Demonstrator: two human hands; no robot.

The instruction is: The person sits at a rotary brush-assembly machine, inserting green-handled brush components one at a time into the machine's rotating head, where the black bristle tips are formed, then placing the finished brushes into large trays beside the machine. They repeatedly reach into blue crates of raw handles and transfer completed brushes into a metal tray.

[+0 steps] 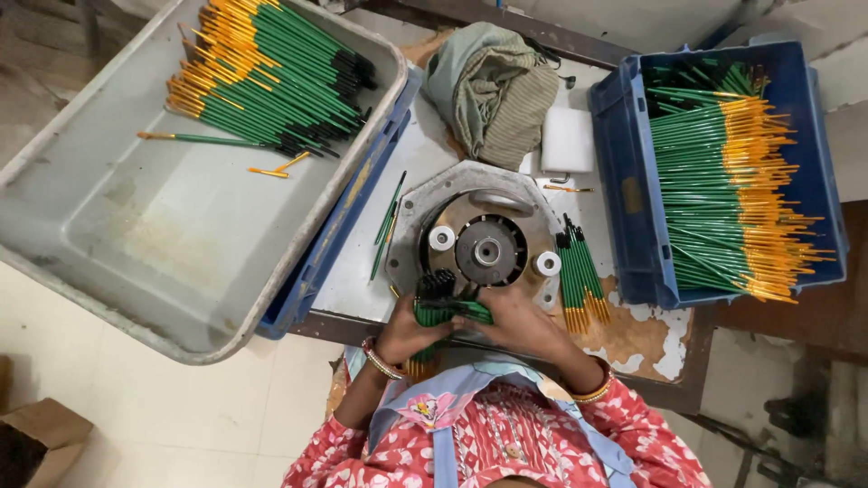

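Both hands grip one bundle of green brushes [445,312] at the near edge of the tabletop [362,271], just before the round metal fixture [484,244]. Left hand [407,330] clasps it from the side; right hand [520,321] covers its top. A smaller bundle [579,276] lies right of the fixture. Grey tray [163,226] and blue crate [633,181] hold more brushes, apparently the same kind.

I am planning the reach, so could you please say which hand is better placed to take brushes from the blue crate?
Probably the right hand: the blue crate lies on its side; the left hand is farther.
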